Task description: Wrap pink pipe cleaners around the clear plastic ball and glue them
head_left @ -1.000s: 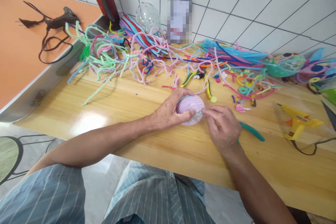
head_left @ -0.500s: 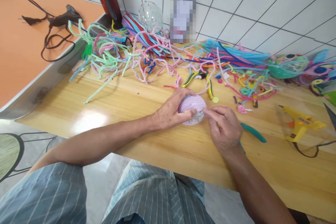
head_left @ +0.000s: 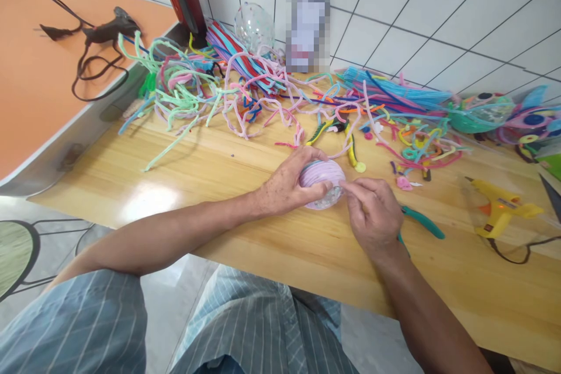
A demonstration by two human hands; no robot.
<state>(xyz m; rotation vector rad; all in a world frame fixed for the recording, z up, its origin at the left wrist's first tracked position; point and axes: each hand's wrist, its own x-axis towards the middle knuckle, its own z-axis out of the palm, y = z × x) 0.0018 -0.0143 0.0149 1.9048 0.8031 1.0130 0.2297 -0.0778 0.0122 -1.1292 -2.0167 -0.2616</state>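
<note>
A clear ball wrapped in lilac pipe cleaner sits low over the wooden table, its lower part still see-through. My left hand grips it from the left, thumb across the front and fingers over the top. At its right side my right hand is closed, thumb and forefinger pinched against the ball's edge; what lies between those fingertips is too small to make out. Teal-handled pliers lie partly under my right hand. Behind the ball are yellow-and-green handled pliers.
Tangled pipe cleaners and a blue bundle line the tiled wall. A clear ball stands behind them. On the right lies a yellow glue gun with its cord; a black corded tool is on the orange surface at left.
The view has shifted very slightly. Both hands keep the same hold at the ball, with no clear movement.
</note>
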